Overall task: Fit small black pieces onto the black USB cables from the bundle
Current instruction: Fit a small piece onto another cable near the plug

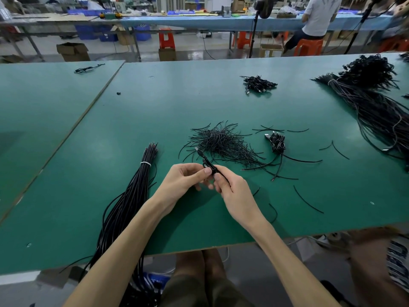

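USB cable (202,156) plug points up-left, away.

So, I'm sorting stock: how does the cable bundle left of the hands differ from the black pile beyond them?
The cable bundle is bound by a white tie; the black pile lies loose. The bundle's strands are long, parallel and run off the near edge of the table; the pile's are short, tangled and wholly on it. Both are thin and black.
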Tool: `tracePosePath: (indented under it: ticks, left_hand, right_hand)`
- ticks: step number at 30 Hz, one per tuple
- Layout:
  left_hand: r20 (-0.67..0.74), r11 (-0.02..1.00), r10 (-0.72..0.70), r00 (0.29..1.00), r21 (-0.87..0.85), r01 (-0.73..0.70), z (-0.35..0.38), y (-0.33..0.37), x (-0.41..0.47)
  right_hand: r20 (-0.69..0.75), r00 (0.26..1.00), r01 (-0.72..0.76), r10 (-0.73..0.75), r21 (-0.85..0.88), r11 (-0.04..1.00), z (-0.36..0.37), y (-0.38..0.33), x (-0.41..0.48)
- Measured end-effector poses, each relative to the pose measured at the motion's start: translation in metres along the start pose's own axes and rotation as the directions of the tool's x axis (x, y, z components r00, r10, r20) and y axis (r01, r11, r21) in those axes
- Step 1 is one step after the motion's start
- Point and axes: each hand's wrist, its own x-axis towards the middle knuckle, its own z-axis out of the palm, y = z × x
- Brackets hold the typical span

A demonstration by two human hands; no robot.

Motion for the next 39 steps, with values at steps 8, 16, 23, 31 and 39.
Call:
tracePosePath:
  ticks: [8, 16, 23, 31, 39]
  left_hand:
    - [-0.03, 1.0, 0.025, 0.999, -0.016, -0.025, 0.001, -0.002, 0.0]
    - [-0.042, 0.999, 0.03, 0.999, -0.021, -0.031, -0.001, -0.005, 0.001]
    - [-0.073, 1.0, 0.02, 0.997, -0.012, -0.021, 0.002, -0.008, 0.001]
    - [-0.15, 0.99, -0.019, 0.989, -0.14, -0.003, 0.002, -0.009, 0.002]
    - [-0.109, 0.985, 0.167, 0.98, -0.014, -0.169, 0.006, -0.011, -0.003]
  right_hand:
    - [-0.048, 0.995, 0.082, -0.09, -0.147, 0.986, 0.001, 0.0, -0.001]
    - [-0.013, 0.99, 0.125, -0.141, -0.392, 0.911, 0.005, -0.007, -0.003]
    - [-0.012, 0.991, 0.088, -0.133, -0.691, 0.717, 0.015, -0.01, -0.009]
    - [-0.049, 0.997, 0.022, -0.058, -0.538, 0.843, 0.013, -0.009, -0.006]
    - [-0.084, 0.996, -0.057, 0.034, -0.281, 0.958, 0.006, 0.002, -0.001]
